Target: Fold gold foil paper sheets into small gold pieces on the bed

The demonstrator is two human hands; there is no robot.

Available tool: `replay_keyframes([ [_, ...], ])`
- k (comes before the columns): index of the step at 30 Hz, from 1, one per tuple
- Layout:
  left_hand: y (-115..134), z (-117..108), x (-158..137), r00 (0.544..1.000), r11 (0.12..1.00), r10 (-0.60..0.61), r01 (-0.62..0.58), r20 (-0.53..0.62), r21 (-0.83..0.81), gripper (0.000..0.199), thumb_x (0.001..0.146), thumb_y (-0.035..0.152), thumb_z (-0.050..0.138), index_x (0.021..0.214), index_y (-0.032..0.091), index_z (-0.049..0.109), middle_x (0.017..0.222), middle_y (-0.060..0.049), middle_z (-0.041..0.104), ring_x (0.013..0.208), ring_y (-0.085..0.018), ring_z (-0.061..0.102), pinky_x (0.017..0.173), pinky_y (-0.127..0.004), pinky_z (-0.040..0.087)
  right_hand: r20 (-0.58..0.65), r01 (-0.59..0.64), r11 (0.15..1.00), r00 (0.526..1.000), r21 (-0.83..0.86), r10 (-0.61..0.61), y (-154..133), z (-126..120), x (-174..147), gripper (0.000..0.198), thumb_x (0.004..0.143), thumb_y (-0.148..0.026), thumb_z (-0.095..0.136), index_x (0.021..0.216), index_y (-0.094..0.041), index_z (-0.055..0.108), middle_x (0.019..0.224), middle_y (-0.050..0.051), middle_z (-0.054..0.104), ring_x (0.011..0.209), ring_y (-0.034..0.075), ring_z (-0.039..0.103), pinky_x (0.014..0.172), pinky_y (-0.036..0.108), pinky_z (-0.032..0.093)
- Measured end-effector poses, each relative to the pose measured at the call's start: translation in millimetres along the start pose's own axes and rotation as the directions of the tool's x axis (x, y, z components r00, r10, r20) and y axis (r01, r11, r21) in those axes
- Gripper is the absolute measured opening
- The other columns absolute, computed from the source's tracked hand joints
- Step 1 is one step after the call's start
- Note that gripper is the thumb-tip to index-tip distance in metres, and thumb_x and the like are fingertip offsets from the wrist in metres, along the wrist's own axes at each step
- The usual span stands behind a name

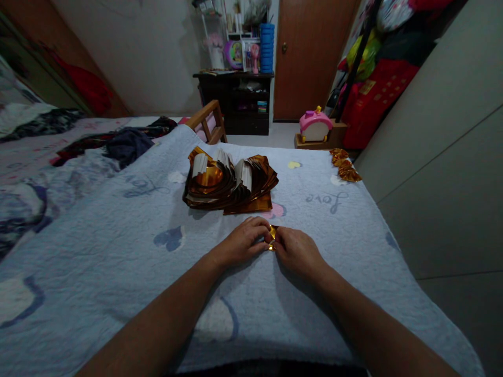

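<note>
A small piece of shiny gold foil paper point(272, 232) is held between my two hands, low over the blue bedspread. My left hand point(247, 240) pinches its left side with curled fingers. From the other side my right hand point(296, 250) grips it, thumb and fingers pressed together. Most of the foil is covered by the fingers, so its full shape is hidden. Just beyond my hands lies a big curled stack of gold foil sheets point(257, 204) with pale backs. Several crumpled or folded gold foil pieces point(346, 166) rest at the bed's far right corner.
The printed bedspread point(157, 283) spreads beneath everything. Dark clothes point(129, 145) lie at the left. A wooden chair point(214, 123) stands past the far edge, before a dark cabinet point(236, 104). A pink toy case point(315, 125) is at far right, and a pale wardrobe point(440, 157) borders the right.
</note>
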State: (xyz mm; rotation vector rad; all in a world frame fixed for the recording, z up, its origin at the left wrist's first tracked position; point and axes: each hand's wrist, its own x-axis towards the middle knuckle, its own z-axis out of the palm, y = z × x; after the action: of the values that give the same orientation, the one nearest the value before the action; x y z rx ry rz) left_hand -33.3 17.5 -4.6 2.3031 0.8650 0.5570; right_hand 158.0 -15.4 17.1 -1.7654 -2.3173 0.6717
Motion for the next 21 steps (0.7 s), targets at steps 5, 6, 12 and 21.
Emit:
replay_keyframes([
  [5,1.7,-0.1,-0.4,1.000,1.000,-0.014,0.014,0.004,0.005,0.004,0.092,0.023,0.064,0.093,0.019,0.066,0.110,-0.008,0.061,0.108,-0.023,0.055,0.098,-0.038,0.046,-0.006,0.004,1.000,1.000,0.001,-0.004,0.7,0.5,-0.2,0.018,0.095,-0.024,0.051,0.098,-0.020,0.068,0.092,0.007,0.075,0.081,0.020,0.066,0.064,0.029,0.030],
  [6,1.9,-0.1,-0.5,1.000,1.000,-0.016,0.016,0.001,0.004,0.005,0.092,0.024,0.064,0.093,0.019,0.066,0.109,-0.007,0.060,0.108,-0.023,0.055,0.098,-0.038,0.046,-0.007,0.003,1.000,1.000,0.000,-0.003,0.7,0.3,-0.2,0.018,0.095,-0.024,0.051,0.098,-0.020,0.068,0.092,0.007,0.075,0.081,0.020,0.066,0.064,0.029,0.030],
  [12,1.8,1.0,-0.7,1.000,1.000,-0.017,0.017,-0.006,0.012,0.004,0.092,0.023,0.064,0.093,0.020,0.065,0.109,-0.007,0.059,0.107,-0.022,0.054,0.098,-0.038,0.046,0.004,0.010,1.000,1.000,0.002,-0.010,0.5,-0.6,0.5,0.019,0.097,-0.026,0.050,0.099,-0.020,0.068,0.093,0.007,0.075,0.081,0.020,0.066,0.065,0.029,0.031],
  [21,6.0,1.2,-0.3,0.999,0.999,-0.040,0.040,-0.008,0.033,0.004,0.092,0.021,0.063,0.095,0.020,0.065,0.109,-0.007,0.059,0.107,-0.023,0.054,0.098,-0.037,0.046,0.010,-0.009,1.000,1.000,0.015,0.008,0.1,0.7,0.3,0.018,0.097,-0.027,0.049,0.099,-0.020,0.066,0.092,0.007,0.075,0.082,0.021,0.066,0.064,0.030,0.030],
])
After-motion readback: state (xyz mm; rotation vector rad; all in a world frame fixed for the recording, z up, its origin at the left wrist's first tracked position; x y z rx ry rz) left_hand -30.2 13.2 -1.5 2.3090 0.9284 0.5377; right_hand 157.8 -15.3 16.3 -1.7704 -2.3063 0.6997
